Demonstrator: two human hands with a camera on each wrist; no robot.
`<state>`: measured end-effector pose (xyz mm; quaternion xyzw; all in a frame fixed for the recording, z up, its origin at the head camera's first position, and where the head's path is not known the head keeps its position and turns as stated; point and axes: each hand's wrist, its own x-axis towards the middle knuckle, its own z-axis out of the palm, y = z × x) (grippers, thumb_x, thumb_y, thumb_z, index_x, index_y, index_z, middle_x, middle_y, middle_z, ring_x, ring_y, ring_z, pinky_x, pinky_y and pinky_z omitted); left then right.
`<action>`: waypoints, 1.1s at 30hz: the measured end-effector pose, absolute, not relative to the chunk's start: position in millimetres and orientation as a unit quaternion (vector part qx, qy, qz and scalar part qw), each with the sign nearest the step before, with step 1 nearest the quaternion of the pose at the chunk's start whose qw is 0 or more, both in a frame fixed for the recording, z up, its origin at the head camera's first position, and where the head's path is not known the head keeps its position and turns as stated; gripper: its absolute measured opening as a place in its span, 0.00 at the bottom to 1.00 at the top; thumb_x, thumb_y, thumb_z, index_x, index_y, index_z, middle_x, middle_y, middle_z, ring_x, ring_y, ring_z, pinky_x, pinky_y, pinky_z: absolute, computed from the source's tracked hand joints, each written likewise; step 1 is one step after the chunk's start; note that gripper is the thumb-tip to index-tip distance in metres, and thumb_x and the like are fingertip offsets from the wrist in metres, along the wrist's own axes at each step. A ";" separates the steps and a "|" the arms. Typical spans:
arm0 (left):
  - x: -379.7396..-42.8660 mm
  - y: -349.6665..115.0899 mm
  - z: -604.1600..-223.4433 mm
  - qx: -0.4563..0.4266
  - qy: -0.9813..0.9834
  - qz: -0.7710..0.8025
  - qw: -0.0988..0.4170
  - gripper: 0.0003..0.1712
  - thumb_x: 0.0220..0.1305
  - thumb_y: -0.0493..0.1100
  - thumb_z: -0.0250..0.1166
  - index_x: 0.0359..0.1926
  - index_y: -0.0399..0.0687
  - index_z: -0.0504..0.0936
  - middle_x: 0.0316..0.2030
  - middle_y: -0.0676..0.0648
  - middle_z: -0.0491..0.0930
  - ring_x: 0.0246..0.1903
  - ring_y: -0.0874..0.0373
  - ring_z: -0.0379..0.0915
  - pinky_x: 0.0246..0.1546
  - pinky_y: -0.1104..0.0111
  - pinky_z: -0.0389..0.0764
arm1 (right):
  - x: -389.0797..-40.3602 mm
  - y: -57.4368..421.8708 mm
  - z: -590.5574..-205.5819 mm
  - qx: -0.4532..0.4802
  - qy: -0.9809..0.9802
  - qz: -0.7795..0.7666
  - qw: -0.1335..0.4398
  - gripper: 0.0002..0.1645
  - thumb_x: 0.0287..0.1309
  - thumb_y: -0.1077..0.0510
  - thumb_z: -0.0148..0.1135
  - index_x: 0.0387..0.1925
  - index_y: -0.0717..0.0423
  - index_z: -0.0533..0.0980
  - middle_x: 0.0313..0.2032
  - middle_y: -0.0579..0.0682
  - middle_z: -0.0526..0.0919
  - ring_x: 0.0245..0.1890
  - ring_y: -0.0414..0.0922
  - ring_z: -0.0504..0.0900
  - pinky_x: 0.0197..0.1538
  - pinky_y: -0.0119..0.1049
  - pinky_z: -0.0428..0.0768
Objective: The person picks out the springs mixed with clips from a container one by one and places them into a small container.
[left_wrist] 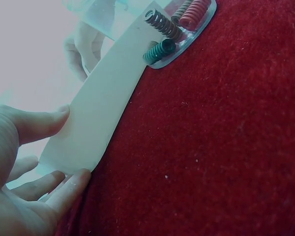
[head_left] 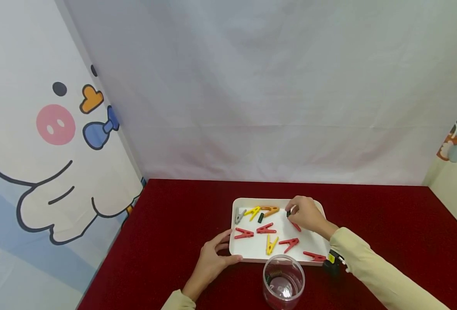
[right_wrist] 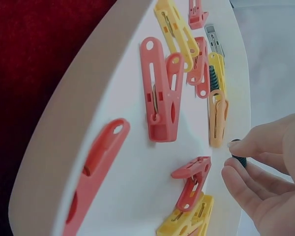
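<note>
My right hand [head_left: 307,214], over the far right part of a white tray [head_left: 251,252], pinches a small dark green spring [right_wrist: 240,160] between thumb and fingertips. At the tray's near left corner, my left hand [head_left: 212,259] holds the wall, thumb on one side and fingers on the other. A second dark spring [head_left: 260,218] lies among the clips in the tray. In front of the tray stands a clear plastic cup [head_left: 284,280]; the left wrist view shows a green spring [left_wrist: 160,50], a red spring [left_wrist: 193,14] and brownish ones at its bottom.
Several red clips [right_wrist: 160,93] lie spread over the tray, with yellow clips [head_left: 271,244], an orange clip [head_left: 270,210] and a grey clip [head_left: 239,216]. Dark red cloth [head_left: 186,215] covers the table. A pale curtain [head_left: 275,107] hangs behind it.
</note>
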<state>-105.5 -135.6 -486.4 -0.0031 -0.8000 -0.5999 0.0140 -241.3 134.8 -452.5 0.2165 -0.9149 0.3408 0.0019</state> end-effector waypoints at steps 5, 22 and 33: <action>-110.0 -135.2 -496.7 0.007 -0.799 -0.601 0.012 0.44 0.42 0.35 0.77 0.63 0.42 0.70 0.51 0.38 0.75 0.48 0.45 0.74 0.41 0.59 0.78 | -240.2 139.4 -453.2 0.206 -0.917 0.342 0.003 0.09 0.44 0.69 0.68 0.32 0.64 0.82 0.34 0.53 0.80 0.31 0.45 0.77 0.30 0.35 0.78; -109.2 -133.9 -495.1 0.013 -0.802 -0.597 0.008 0.44 0.42 0.38 0.78 0.64 0.44 0.71 0.52 0.39 0.75 0.48 0.46 0.74 0.42 0.61 0.78 | -231.4 147.6 -446.4 0.222 -0.905 0.362 0.003 0.09 0.43 0.70 0.67 0.31 0.65 0.81 0.33 0.53 0.79 0.30 0.46 0.78 0.28 0.34 0.77; -106.7 -134.8 -486.6 0.003 -0.794 -0.608 0.009 0.43 0.43 0.35 0.77 0.64 0.39 0.70 0.52 0.34 0.75 0.48 0.42 0.73 0.42 0.59 0.78 | -229.8 149.0 -444.3 0.240 -0.899 0.365 0.011 0.08 0.43 0.70 0.68 0.30 0.64 0.81 0.33 0.53 0.80 0.30 0.46 0.79 0.28 0.33 0.78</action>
